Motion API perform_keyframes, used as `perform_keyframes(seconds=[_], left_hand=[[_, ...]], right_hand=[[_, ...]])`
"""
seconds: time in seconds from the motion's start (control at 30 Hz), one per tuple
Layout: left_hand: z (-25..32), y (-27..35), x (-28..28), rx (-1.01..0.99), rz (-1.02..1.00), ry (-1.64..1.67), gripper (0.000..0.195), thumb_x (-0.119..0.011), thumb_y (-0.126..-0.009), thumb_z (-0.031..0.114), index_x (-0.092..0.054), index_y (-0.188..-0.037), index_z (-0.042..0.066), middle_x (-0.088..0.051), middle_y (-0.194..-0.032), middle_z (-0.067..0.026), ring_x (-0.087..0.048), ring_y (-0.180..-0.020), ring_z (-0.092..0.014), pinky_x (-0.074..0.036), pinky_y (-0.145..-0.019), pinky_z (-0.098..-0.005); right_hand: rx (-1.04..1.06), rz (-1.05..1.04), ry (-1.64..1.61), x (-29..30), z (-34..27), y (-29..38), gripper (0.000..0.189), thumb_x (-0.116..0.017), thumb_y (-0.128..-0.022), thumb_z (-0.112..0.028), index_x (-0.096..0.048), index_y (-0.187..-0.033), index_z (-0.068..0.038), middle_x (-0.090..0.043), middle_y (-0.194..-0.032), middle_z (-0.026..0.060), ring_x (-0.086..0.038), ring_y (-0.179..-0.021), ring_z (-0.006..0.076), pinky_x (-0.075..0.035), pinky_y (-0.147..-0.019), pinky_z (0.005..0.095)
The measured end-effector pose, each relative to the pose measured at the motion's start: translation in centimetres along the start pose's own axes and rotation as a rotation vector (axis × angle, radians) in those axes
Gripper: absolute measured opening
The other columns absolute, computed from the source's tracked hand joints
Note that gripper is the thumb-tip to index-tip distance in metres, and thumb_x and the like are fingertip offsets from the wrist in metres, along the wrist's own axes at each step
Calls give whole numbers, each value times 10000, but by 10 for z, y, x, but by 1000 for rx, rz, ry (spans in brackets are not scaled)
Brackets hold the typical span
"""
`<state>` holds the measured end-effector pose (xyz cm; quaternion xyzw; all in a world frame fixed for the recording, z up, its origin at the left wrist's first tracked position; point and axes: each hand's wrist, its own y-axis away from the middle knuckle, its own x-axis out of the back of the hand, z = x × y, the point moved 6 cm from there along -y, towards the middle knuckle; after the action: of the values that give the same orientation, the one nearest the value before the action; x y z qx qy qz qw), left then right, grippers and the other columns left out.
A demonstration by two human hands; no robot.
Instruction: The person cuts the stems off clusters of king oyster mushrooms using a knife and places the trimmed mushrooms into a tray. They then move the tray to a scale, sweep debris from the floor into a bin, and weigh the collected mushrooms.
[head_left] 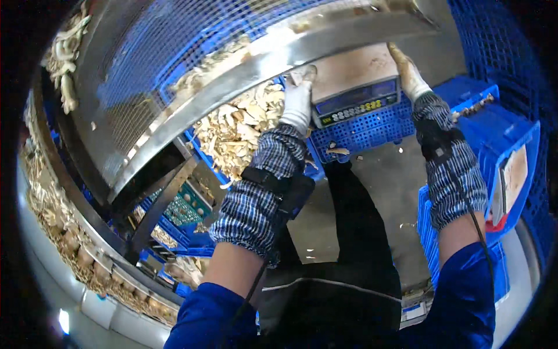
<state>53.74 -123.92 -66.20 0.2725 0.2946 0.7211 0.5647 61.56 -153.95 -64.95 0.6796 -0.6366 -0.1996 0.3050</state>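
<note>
A digital weighing scale (pixel 355 72) with a keypad and a stained flat pan stands on an upturned-looking blue perforated plastic crate (pixel 370 131). My left hand (pixel 300 96), in a white glove, is at the left edge of the scale; its fingertips lie close under the metal table's rim, and whether they grip is unclear. My right hand (pixel 406 72), in a soiled white glove, lies along the right edge of the scale with its fingers extended. Left of my left hand, a blue crate holds many cut pale mushroom pieces (pixel 239 126).
A steel table (pixel 279 48) with a raised rim crosses above the scale. Blue crates (pixel 497 126) are stacked at the right. More mushrooms (pixel 65 235) line a long trough at the left. A green crate (pixel 183 205) sits beneath the table, and mushroom scraps dot the floor (pixel 370 170).
</note>
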Motion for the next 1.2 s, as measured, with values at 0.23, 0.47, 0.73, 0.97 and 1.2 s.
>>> perform_keyframes(seconds=[0.23, 0.47, 0.73, 0.97, 1.2], left_hand=[[1, 25, 37, -247, 18, 234, 739, -775, -899, 257, -406, -1478, -17, -608, -1316, -153, -563, -1153, -226, -462, -1014, -362], [30, 110, 194, -587, 254, -456, 478, -673, -949, 258, -571, -1330, -13, -626, -1237, -142, -553, -1139, -273, -441, -1020, -416], [-28, 10, 419, -423, 252, -598, 442, -623, -952, 300, -629, -1239, -35, -664, -1150, -154, -586, -1090, -260, -467, -978, -402], [-19, 4, 385, -311, 232, 98, 614, -750, -944, 275, -480, -1428, 10, -591, -1314, -75, -560, -1154, -191, -451, -1028, -340], [7, 140, 273, -840, 378, -886, 656, -679, -961, 287, -432, -1477, -36, -454, -1499, -259, -407, -1400, -400, -273, -1195, -492]], right_hand=[[646, 81, 835, -17, -22, 65, 503, -529, -1044, -304, -565, -1383, 65, -550, -1451, 260, -511, -1379, 337, -362, -1172, 363], [518, 49, 372, -177, -4, 105, 434, -555, -1000, -202, -579, -1362, 35, -582, -1388, 241, -538, -1294, 327, -391, -1125, 413], [652, -236, 948, -380, -19, 59, 375, -500, -963, -127, -605, -1295, 10, -576, -1354, 272, -540, -1270, 436, -419, -1099, 478], [477, 228, 48, -330, -4, 120, 407, -619, -1012, -238, -578, -1335, 6, -655, -1243, 212, -616, -1185, 304, -494, -1007, 394], [-105, 998, -334, -130, 285, 272, 279, -629, -968, -173, -705, -1141, 31, -716, -940, 81, -657, -840, 175, -543, -778, 321]])
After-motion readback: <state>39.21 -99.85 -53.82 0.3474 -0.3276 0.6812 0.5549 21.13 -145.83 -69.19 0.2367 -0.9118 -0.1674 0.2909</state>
